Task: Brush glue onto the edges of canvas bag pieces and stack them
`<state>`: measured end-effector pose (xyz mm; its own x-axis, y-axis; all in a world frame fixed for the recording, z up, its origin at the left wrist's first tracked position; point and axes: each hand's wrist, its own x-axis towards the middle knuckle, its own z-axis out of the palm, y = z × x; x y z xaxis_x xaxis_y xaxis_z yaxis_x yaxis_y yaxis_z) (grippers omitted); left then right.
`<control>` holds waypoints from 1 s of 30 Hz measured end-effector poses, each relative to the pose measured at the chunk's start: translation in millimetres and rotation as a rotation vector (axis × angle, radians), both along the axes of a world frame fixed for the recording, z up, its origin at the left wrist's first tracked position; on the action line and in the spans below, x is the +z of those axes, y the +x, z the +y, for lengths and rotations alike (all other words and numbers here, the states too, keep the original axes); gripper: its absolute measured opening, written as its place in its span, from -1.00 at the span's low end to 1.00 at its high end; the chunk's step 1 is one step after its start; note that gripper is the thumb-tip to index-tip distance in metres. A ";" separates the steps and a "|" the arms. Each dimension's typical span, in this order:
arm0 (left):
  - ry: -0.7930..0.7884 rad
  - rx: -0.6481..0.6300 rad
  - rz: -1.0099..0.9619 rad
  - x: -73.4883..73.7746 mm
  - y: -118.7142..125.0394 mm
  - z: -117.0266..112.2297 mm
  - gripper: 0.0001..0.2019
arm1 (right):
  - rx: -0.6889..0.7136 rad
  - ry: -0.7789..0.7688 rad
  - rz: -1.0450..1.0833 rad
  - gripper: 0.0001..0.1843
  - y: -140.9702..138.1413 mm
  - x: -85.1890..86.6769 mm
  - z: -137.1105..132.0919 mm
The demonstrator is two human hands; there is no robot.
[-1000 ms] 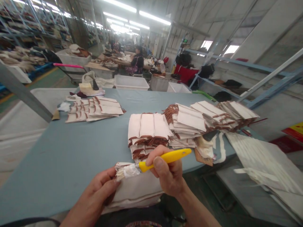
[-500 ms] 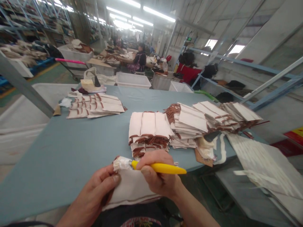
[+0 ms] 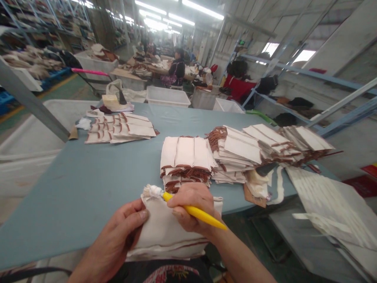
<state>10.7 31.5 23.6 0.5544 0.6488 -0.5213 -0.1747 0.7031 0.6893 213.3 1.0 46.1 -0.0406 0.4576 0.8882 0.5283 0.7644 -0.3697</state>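
My right hand (image 3: 191, 208) is closed round a yellow-handled brush (image 3: 203, 215); its white, glue-caked bristles (image 3: 151, 192) rest on the top left corner of a cream fabric piece (image 3: 167, 232). That piece lies on a small stack at the near edge of the blue table (image 3: 88, 188). My left hand (image 3: 118, 239) pinches the stack's left edge, thumb on top. Just beyond stand stacks of cream pieces with brown trim (image 3: 185, 159).
More trimmed stacks (image 3: 265, 147) fan out to the right, and a flat spread of pieces (image 3: 120, 129) lies at the far left. White sheets (image 3: 330, 200) hang off the right side. White bins (image 3: 167, 96) and a seated person (image 3: 176, 70) are beyond the table.
The brush has swung down and left: its handle dropped from pointing up-right to pointing down-right, and the bristles moved onto the piece's top left corner. My left hand stayed on the stack.
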 end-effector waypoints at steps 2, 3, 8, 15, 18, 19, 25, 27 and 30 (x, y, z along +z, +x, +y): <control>-0.004 -0.005 0.011 4.8 1.2 0.4 -0.52 | 0.036 0.020 -0.065 -0.72 4.3 0.1 -1.3; -0.008 0.000 0.017 7.1 1.8 0.3 -0.53 | 0.039 0.019 -0.081 -0.72 6.4 1.1 -3.8; -0.049 0.058 0.016 15.9 5.1 -1.5 -0.62 | 0.037 0.015 -0.110 -0.64 17.0 9.4 -19.0; -0.122 0.023 -0.007 19.7 10.3 0.0 -0.40 | 0.116 0.008 -0.289 -0.68 29.6 11.8 -10.6; -0.106 0.009 -0.017 20.3 11.6 -0.4 -0.42 | 0.121 -0.067 -0.364 -0.75 34.2 15.9 -14.3; -0.094 0.013 -0.017 20.5 11.7 -0.8 -0.46 | 0.121 -0.073 -0.371 -0.78 35.6 17.4 -16.2; -0.048 -0.002 -0.019 23.5 12.7 -2.7 -0.49 | 0.119 -0.033 -0.465 -0.72 34.6 19.3 -23.4; -0.027 -0.007 -0.020 24.3 13.5 -2.9 -0.48 | 0.126 0.021 -0.548 -0.71 29.7 17.1 -23.1; 0.017 0.023 -0.001 22.8 13.7 -2.2 -0.51 | 0.084 0.097 -0.596 -0.71 21.7 11.3 -18.7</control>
<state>24.3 29.3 46.5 0.5398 0.6702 -0.5093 -0.1917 0.6870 0.7010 235.0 -17.6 57.4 -0.5760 0.3492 0.7392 0.5592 0.8278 0.0447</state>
